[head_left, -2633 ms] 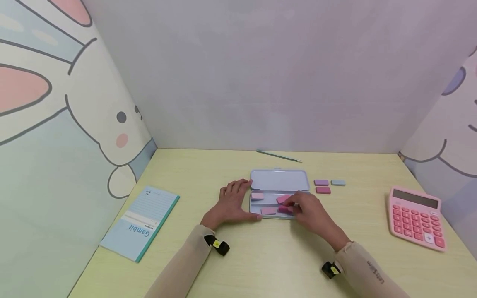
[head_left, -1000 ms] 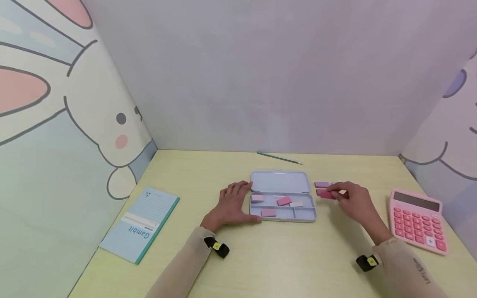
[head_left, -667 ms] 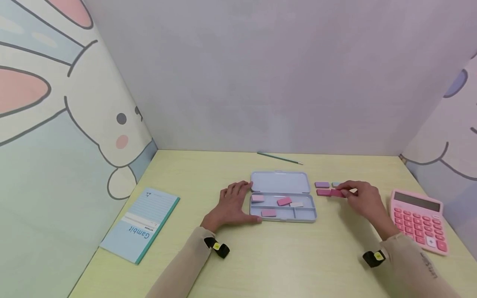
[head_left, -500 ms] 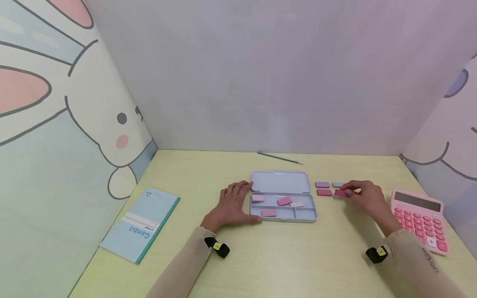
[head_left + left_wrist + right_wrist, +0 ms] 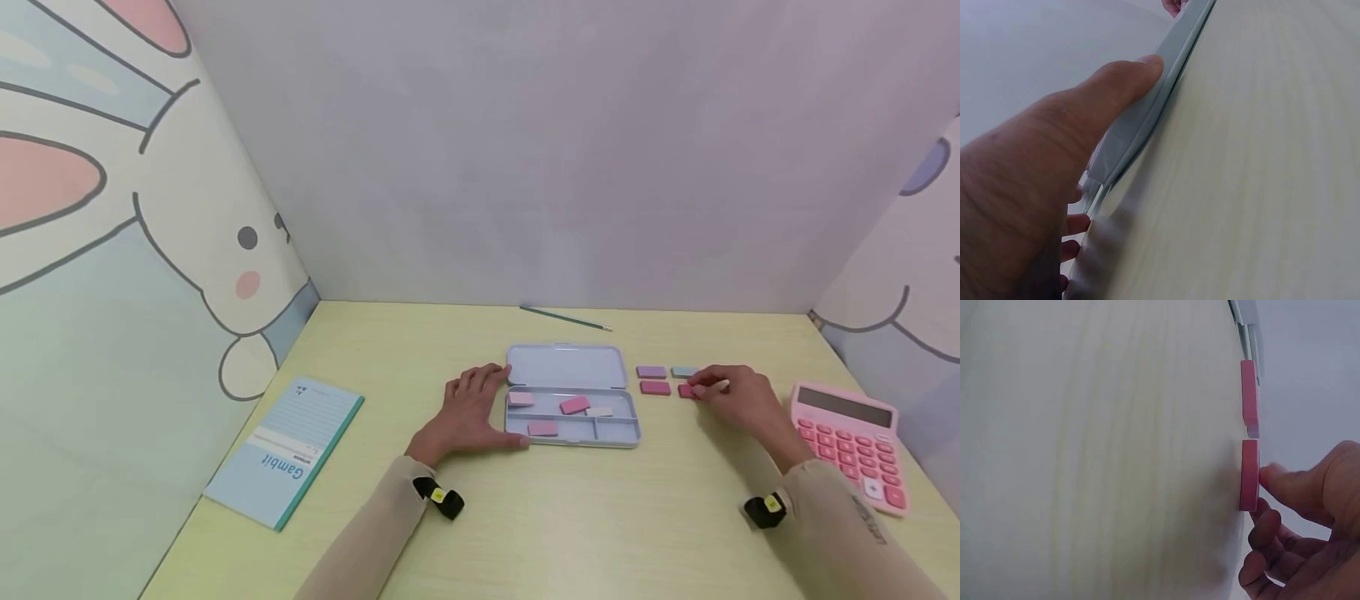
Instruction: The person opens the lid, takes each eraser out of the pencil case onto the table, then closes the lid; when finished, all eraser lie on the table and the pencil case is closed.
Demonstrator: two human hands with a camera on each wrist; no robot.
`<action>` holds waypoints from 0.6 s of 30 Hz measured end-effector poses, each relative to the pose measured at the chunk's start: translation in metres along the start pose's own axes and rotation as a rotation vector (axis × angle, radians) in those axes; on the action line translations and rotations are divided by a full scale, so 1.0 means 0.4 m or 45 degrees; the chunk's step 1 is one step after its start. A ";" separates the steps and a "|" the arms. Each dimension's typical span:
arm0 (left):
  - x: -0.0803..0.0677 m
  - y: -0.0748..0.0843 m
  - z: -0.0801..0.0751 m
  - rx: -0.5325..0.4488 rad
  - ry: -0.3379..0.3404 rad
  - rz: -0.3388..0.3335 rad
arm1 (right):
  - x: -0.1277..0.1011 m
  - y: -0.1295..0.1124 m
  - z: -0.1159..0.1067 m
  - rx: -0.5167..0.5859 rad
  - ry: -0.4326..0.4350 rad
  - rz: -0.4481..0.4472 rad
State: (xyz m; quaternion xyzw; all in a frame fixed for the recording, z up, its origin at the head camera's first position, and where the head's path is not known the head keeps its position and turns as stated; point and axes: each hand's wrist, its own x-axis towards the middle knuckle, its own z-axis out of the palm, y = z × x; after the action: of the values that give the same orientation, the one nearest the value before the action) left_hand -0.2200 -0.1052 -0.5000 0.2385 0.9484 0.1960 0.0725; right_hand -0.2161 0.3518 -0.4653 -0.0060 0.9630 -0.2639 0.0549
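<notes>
Right hand: fingertips pinch a dark pink eraser flat on the desk, right of the case.
Left hand: spread, pressing the pencil case at its left end.
Risk: a careless release could nudge the neighbouring eraser — breaking the row.

A pale wooden table is being flanked by partition walls printed with cartoon rabbits. A light blue notebook lettered "Gambit" is lying at an angle near the table's left edge. A pink calculator is being kept at the right edge, its screen toward the back wall. A green pencil is resting along the far side of the table, close to the plain grey rear panel.
</notes>
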 end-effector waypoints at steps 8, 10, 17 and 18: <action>0.001 -0.001 0.000 -0.009 0.006 0.003 | -0.003 -0.005 0.007 -0.013 -0.031 -0.045; 0.001 -0.001 0.000 -0.011 0.002 0.004 | -0.002 -0.005 0.010 -0.013 -0.020 -0.052; 0.001 0.001 0.001 -0.019 0.000 -0.001 | -0.002 -0.008 0.010 -0.028 -0.003 -0.076; 0.001 0.001 0.001 -0.019 -0.001 -0.002 | -0.002 -0.009 0.009 -0.029 -0.003 -0.075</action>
State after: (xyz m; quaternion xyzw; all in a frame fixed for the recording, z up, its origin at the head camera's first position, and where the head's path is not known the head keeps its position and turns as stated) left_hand -0.2201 -0.1045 -0.5002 0.2372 0.9471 0.2027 0.0749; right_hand -0.2149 0.3470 -0.4665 -0.0353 0.9653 -0.2544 0.0480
